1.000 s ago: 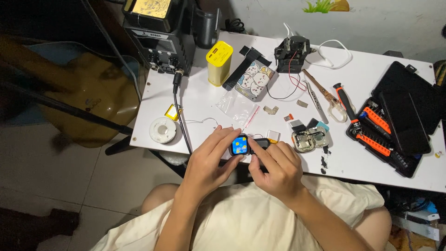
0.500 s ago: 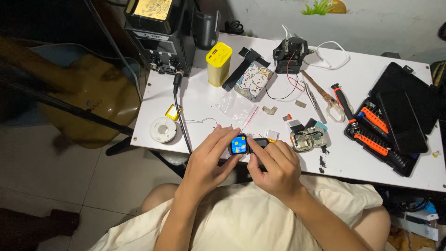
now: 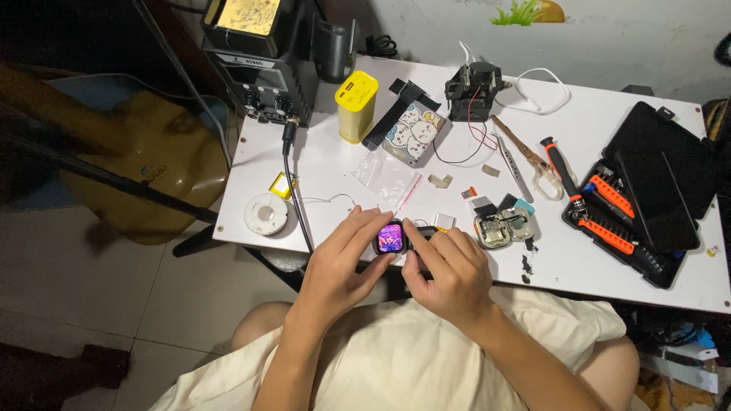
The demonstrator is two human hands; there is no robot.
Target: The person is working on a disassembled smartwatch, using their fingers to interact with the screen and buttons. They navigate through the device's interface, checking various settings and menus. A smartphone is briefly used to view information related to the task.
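A: Start at the grip. What do you have?

B: Your left hand [image 3: 339, 262] and right hand [image 3: 449, 272] are both closed on the smartwatch [image 3: 391, 237]. The left fingers [image 3: 364, 222] wrap its left edge from above, with the thumb under it. The right fingertips [image 3: 411, 232] pinch its right side. The watch sits between the two hands at the near edge of the white table [image 3: 335, 164], screen up and lit in purple and blue.

A: Noted. You hold it above the table edge, over your lap. What lies nearest?

B: Just right of your right hand is an opened watch body [image 3: 502, 228], its insides showing, with small dark parts beside it. A small white square piece [image 3: 444, 221] touches or nearly touches your right fingers; I cannot tell which.

A: Further out?

B: To your left, a solder spool [image 3: 266, 214] and a black cable [image 3: 293, 190] running up to the soldering station [image 3: 263, 61]. Behind the watch, a clear plastic bag [image 3: 384, 173]. Further back, a yellow power bank [image 3: 355, 106] stands upright. At the right, scissors [image 3: 533, 156], a screwdriver [image 3: 562, 171] and an open bit case [image 3: 647, 202].
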